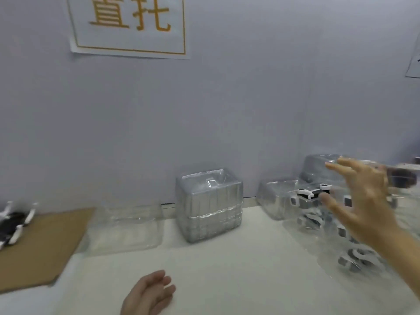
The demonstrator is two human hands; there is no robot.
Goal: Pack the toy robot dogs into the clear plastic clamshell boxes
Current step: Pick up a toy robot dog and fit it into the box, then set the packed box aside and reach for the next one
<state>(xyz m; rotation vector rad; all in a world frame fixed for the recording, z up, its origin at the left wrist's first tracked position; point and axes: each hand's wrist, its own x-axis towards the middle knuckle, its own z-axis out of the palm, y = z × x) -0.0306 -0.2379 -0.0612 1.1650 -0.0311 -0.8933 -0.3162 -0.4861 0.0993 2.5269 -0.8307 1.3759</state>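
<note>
The left hand (150, 294) is seen nearest, resting loosely on the white table (227, 280), fingers relaxed and holding nothing. The right hand (359, 201) is raised with fingers spread wide — empty — just in front of packed toy dogs (306, 197) in clear boxes (277, 198). Bare tabletop lies between the hands. A stack of empty boxes (209, 205) stands against the wall; another dog (13, 221) lies on cardboard (45, 246), far left.

We read two large orange characters, "置托", on the white paper sign (128, 26) taped to the wall (250, 98).
</note>
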